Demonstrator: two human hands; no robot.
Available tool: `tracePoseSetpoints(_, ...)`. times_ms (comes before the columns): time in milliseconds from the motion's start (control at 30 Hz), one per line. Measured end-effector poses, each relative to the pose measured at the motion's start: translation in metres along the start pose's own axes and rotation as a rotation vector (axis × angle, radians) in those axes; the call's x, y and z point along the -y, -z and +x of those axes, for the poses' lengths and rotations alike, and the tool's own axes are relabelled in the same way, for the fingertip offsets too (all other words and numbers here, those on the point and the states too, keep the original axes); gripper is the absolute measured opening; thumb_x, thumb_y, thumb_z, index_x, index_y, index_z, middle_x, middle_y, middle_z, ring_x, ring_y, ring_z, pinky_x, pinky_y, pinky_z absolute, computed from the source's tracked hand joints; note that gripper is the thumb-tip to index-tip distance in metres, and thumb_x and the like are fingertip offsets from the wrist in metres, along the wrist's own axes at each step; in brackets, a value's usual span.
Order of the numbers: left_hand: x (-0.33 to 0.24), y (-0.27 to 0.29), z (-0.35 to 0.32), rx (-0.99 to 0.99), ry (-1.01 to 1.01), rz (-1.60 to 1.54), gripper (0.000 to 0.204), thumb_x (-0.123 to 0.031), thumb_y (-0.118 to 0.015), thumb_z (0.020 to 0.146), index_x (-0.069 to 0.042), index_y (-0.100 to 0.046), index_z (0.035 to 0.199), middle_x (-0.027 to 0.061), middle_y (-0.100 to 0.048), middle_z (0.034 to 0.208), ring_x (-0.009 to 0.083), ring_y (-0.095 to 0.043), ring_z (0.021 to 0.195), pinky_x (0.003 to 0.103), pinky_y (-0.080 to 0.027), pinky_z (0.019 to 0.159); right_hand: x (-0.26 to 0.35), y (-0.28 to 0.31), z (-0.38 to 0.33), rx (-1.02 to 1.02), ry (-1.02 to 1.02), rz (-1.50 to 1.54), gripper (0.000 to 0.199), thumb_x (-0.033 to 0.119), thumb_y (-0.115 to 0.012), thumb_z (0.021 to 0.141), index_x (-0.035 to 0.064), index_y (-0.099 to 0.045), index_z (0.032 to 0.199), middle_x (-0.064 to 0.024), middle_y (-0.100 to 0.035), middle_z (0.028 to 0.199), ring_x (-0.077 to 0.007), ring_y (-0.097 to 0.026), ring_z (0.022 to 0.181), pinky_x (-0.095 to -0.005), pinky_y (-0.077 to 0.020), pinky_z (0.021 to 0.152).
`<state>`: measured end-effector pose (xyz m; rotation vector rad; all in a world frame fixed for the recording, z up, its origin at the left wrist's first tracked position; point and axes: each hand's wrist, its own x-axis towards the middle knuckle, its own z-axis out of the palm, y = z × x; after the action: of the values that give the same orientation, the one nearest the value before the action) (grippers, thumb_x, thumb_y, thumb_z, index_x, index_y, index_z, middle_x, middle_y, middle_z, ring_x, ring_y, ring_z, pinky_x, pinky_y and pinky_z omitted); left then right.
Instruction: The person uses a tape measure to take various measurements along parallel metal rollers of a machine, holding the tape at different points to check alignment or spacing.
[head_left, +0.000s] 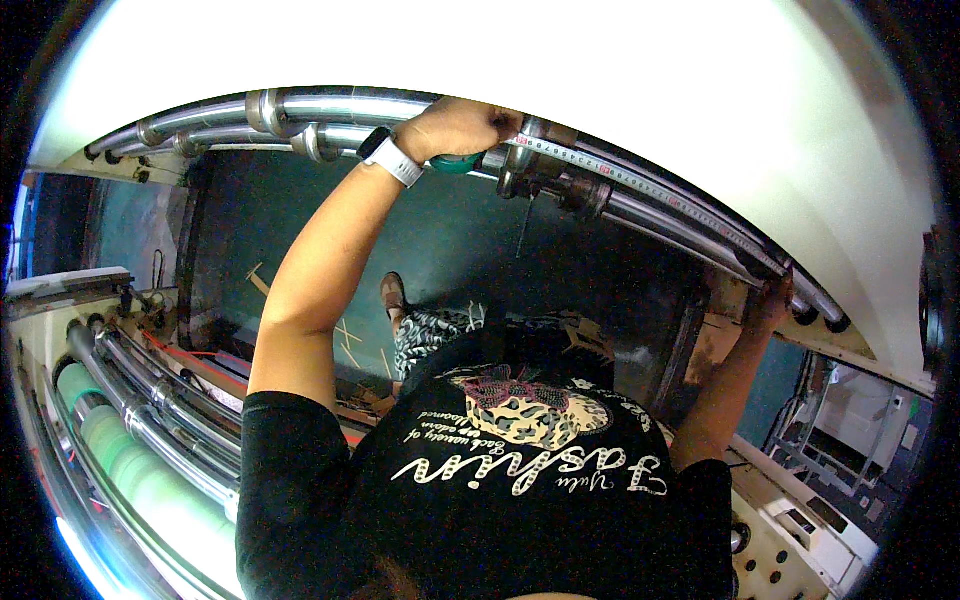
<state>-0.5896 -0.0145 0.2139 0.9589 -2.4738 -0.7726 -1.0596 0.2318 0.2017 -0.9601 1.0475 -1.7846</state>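
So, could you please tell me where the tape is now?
In the head view, the tape stretches along the metal bars at upper right, from the left hand to the right hand.

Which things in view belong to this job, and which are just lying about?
In use:
Measuring tape, stretched along chrome bars
Left hand, at tape's left end
Right hand, at tape's right end
Green object under left hand, probably the tape's case

Lying about:
Tan strip on the floor
Brown scraps on the floor

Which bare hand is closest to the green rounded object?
The left hand, with the white-strapped black watch on its wrist; the green rounded object shows just below it. The right hand is far along the white measuring tape.
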Motion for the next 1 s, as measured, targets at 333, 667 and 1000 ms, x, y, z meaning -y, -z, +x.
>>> tracePoseSetpoints(333,-0.005,0.002,-0.002,0.021,0.054,0.007,0.012,-0.010,-0.056,0.076,-0.008,-0.062,0.086,0.0097,-0.064,0.084,0.0227,-0.060,0.080,0.034,-0.046,0.072,-0.047,0.127,0.034,-0.470,0.068,-0.447,0.037,0.019,-0.037,0.092,0.0031,-0.045,0.124,-0.0132,-0.053,0.116,-0.0241,-0.050,0.105,-0.0350,-0.0374,0.092)
tracePoseSetpoints(667,-0.008,0.002,-0.003,-0.014,-0.012,0.050,0.011,-0.011,-0.055,0.075,-0.007,-0.061,0.083,0.0091,-0.063,0.080,0.0221,-0.060,0.076,0.034,-0.046,0.071,-0.053,0.145,0.030,-0.456,0.178,-0.613,0.038,0.023,-0.036,0.094,0.0014,-0.045,0.123,-0.0139,-0.054,0.114,-0.0256,-0.051,0.103,-0.0356,-0.0375,0.091)
tracePoseSetpoints(1000,-0.006,0.001,0.002,-0.001,0.033,0.122,0.018,-0.013,-0.053,0.075,-0.007,-0.063,0.088,0.0124,-0.064,0.085,0.0261,-0.060,0.078,0.035,-0.046,0.072,-0.042,0.146,0.029,-0.301,0.335,-1.277,0.037,0.020,-0.036,0.094,0.0054,-0.042,0.127,-0.0109,-0.051,0.118,-0.0211,-0.051,0.104,-0.0324,-0.0367,0.092)
